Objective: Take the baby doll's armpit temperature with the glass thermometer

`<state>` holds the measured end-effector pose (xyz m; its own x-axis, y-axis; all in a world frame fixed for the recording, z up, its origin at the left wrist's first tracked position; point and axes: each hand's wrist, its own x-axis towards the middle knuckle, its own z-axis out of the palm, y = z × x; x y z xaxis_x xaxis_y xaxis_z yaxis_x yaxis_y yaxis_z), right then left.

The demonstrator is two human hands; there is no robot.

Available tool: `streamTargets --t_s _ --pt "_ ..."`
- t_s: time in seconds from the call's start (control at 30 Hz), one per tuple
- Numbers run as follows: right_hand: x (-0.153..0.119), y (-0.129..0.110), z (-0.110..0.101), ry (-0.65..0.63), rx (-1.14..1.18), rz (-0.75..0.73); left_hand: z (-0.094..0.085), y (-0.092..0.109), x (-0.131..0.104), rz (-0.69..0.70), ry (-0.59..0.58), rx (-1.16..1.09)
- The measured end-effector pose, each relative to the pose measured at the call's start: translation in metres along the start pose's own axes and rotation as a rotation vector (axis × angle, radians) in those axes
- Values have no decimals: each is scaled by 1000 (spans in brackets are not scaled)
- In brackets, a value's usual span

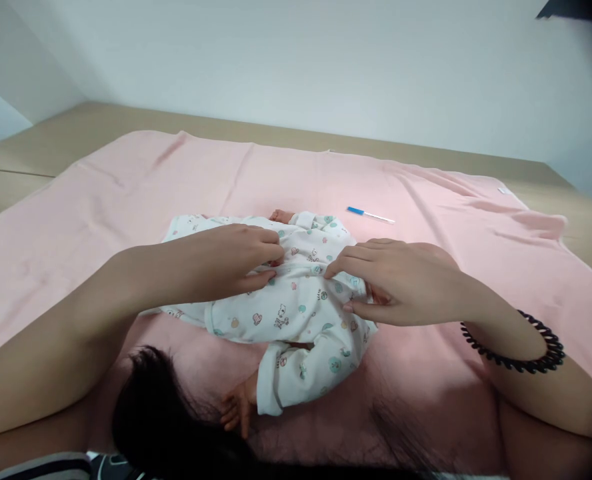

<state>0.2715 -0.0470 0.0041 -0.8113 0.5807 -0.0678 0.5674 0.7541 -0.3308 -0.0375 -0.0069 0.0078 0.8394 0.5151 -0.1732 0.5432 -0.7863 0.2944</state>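
A baby doll lies on its back in a white printed baby shirt, its head end to the right and mostly hidden behind my right hand. My left hand is over the shirt's middle, fingers curled and thumb close to them at the cloth. On the chest near the collar rests my right hand, its index fingertip on the fabric and its thumb apart from it. A low ridge of cloth runs between both hands. One doll hand sticks out of the near sleeve; the other hand shows at the far side.
A pink blanket, wrinkled toward the right, covers much of the wooden table. A thin stick with a blue handle lies beyond the doll. Dark hair hangs into the near edge of view. The white wall rises behind.
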Motion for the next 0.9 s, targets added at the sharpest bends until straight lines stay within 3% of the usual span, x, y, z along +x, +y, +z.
streamTargets --t_s 0.2,0.47,0.7,0.9 --pt "0 0 0 9 15 -8 -3 -4 2 -66 -72 -122" --pt "0 -1 -1 3 6 5 -3 -14 19 -6 -159 -285" --pt "0 0 0 1 -4 0 2 -42 27 74 -253 -541" --pt "-1 0 0 7 -10 -6 10 -60 31 139 -263 -689"
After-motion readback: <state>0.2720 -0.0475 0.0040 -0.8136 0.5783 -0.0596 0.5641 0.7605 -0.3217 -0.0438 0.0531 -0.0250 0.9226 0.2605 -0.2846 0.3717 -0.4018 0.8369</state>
